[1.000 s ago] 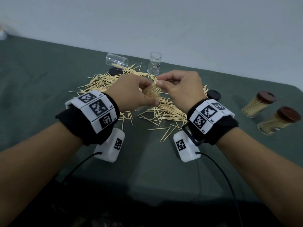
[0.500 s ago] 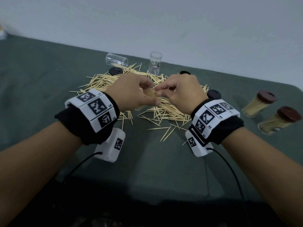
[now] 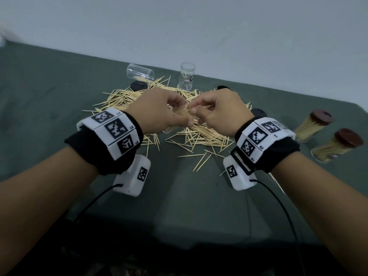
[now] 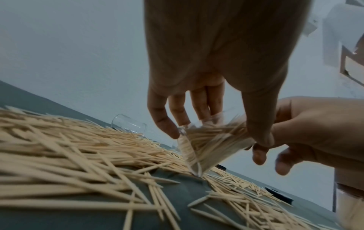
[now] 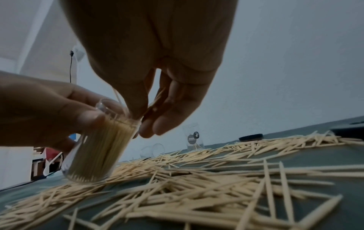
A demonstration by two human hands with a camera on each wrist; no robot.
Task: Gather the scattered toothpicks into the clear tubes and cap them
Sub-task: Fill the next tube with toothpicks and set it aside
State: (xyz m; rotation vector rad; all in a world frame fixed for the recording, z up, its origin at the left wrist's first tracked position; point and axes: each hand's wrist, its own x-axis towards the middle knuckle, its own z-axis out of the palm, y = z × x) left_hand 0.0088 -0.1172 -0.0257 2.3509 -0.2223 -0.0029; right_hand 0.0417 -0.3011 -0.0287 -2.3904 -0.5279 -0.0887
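Cloth (image 3: 59,80), green under a pale wall (image 3: 199,26), carries loose toothpicks (image 3: 199,136) mid-frame; our left hand (image 3: 157,114) grips a tube (image 5: 94,152), right hand (image 3: 221,114) pinches toothpicks.

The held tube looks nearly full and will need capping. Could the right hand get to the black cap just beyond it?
Probably yes: the black cap lies bare beside the right hand, but that hand must first drop its toothpicks.

Worktop (image 3: 49,96) under a dark green cloth

Loose toothpicks (image 3: 199,136) sprawl across its middle. At the back, one clear tube (image 3: 140,74) lies on its side and another (image 3: 187,76) stands upright; black caps (image 3: 139,86) sit nearby, and two filled brown-capped tubes (image 3: 312,125) lie at right.
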